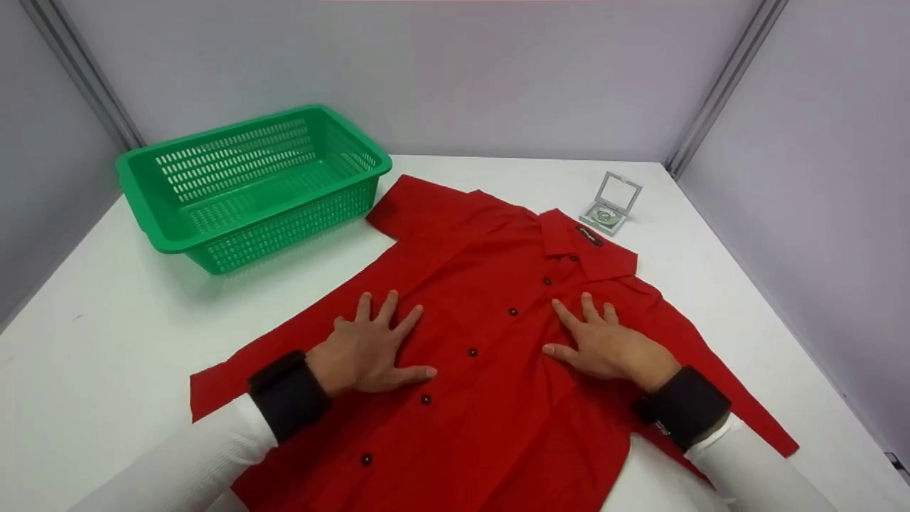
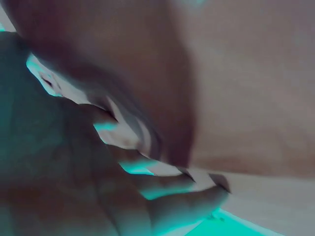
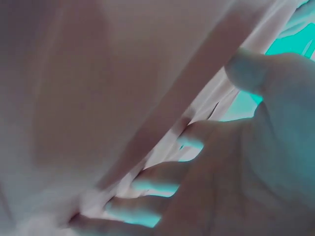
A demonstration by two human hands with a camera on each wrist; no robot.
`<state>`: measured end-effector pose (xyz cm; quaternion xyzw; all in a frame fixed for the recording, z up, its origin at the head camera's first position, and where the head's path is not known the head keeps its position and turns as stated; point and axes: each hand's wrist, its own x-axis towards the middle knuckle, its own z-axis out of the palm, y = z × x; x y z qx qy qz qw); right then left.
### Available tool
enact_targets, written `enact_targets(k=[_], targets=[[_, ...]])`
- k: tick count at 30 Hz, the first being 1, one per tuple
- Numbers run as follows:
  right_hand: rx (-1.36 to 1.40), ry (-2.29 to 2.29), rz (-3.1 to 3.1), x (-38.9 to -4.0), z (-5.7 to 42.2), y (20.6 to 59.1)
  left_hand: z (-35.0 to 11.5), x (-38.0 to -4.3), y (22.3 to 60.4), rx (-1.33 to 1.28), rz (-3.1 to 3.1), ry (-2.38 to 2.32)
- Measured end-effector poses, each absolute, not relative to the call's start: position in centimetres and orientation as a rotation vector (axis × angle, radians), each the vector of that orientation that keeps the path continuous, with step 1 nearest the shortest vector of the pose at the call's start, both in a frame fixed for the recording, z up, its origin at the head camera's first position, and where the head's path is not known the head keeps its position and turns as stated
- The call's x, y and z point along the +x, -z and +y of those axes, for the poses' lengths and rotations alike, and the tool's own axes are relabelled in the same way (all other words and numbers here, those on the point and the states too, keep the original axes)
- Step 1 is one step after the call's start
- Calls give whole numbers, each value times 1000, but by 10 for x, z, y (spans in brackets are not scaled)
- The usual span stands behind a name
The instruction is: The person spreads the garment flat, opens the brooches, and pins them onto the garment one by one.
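A red button-up shirt (image 1: 490, 284) lies spread front side up on the white table, its collar (image 1: 593, 249) toward the back right. Dark buttons run down its front in a slanting line. My left hand (image 1: 373, 345) rests with spread fingers on the shirt, left of the buttons. On the other side of them, my right hand (image 1: 601, 341) lies on the cloth below the collar, fingers spread too. In the wrist views, colours are off, but the fingers of the left hand (image 2: 167, 196) and of the right hand (image 3: 162, 179) appear extended along the fabric.
A green plastic basket (image 1: 284, 220) with slotted sides stands at the back left, close to one sleeve. Behind the collar is a small square case (image 1: 610, 203) with its lid raised. Pale walls (image 1: 498, 78) enclose the white table (image 1: 92, 320) at the back and sides.
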<state>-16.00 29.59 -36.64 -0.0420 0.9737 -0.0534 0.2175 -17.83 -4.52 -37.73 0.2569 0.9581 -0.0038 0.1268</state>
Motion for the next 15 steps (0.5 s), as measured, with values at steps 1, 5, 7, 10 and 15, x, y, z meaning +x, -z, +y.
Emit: enact_targets(k=[1, 5, 7, 10, 15], targets=[[-133, 148, 2693, -162, 298, 366, -44, -175, 378, 741, 2804, 21], [-202, 167, 2693, -172, 307, 365, -39, -161, 380, 711, 2873, 49], [-236, 173, 2694, -177, 310, 364, -36, -154, 381, 697, 2913, 50], [-271, 182, 2688, -184, 313, 363, -33, -144, 383, 677, 2974, 60], [-342, 199, 2680, -192, 316, 364, -24, -127, 384, 612, 3018, 159]])
